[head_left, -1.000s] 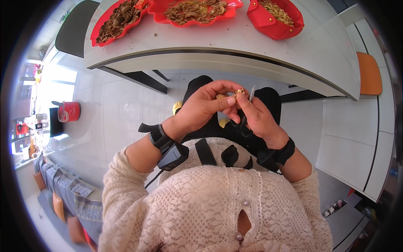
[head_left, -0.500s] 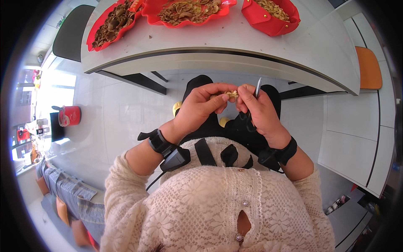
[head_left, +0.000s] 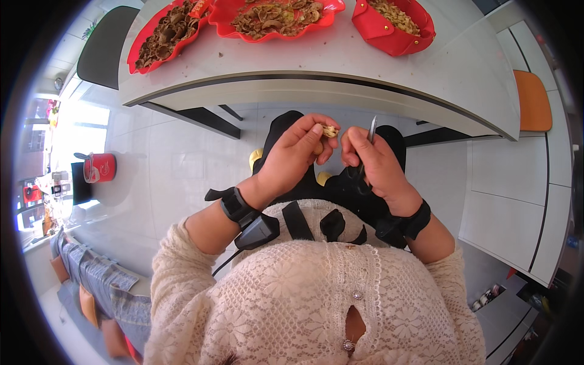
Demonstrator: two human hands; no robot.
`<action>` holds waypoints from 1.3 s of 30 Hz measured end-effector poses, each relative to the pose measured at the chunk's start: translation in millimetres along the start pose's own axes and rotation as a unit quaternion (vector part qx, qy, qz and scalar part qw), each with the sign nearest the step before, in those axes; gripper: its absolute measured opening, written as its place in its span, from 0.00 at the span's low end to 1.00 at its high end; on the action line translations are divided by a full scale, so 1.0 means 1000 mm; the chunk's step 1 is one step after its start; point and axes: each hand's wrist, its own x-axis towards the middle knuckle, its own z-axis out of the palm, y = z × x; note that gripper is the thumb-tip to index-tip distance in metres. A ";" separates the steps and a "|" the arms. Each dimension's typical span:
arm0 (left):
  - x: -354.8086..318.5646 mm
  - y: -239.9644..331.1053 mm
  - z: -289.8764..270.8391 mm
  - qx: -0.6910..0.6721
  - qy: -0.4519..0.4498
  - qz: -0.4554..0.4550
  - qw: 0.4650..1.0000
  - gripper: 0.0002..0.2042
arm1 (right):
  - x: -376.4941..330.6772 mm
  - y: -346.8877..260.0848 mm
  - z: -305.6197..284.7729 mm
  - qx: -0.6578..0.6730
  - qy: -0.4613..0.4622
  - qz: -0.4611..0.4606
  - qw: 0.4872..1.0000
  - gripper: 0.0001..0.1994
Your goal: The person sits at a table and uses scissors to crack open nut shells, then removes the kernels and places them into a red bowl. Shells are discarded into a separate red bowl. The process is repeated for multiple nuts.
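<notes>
The table (head_left: 340, 58) carried a scalloped red tray (head_left: 331, 17) and a smaller red box (head_left: 395, 41). The right hand's (head_left: 380, 167) grip was wrapped around scissors (head_left: 373, 126), tip pointing away from the body, while the left hand's (head_left: 291, 153) pinched a pale nut piece (head_left: 329, 131), held short of the table and apart from the blade. Such a brittle-looking morsel seemed to need a light, steady pinch, with the sharp tip angled clear of it.

Pretty clearly someone's home: cushioned sofa (head_left: 100, 277), plus chairs (head_left: 108, 48) by the bench (head_left: 292, 59)'s left and right edges.
</notes>
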 end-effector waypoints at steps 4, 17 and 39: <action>-0.003 0.007 -0.004 -0.062 0.019 -0.030 0.997 0.13 | -0.012 0.000 -0.008 0.144 -0.054 0.147 0.977 0.18; -0.007 0.002 -0.025 -0.141 0.015 -0.040 0.989 0.15 | -0.055 -0.003 0.001 0.046 -0.047 0.218 0.974 0.31; -0.009 -0.004 -0.020 -0.183 0.026 -0.118 0.976 0.20 | -0.047 -0.026 0.000 -0.069 -0.061 0.045 0.995 0.19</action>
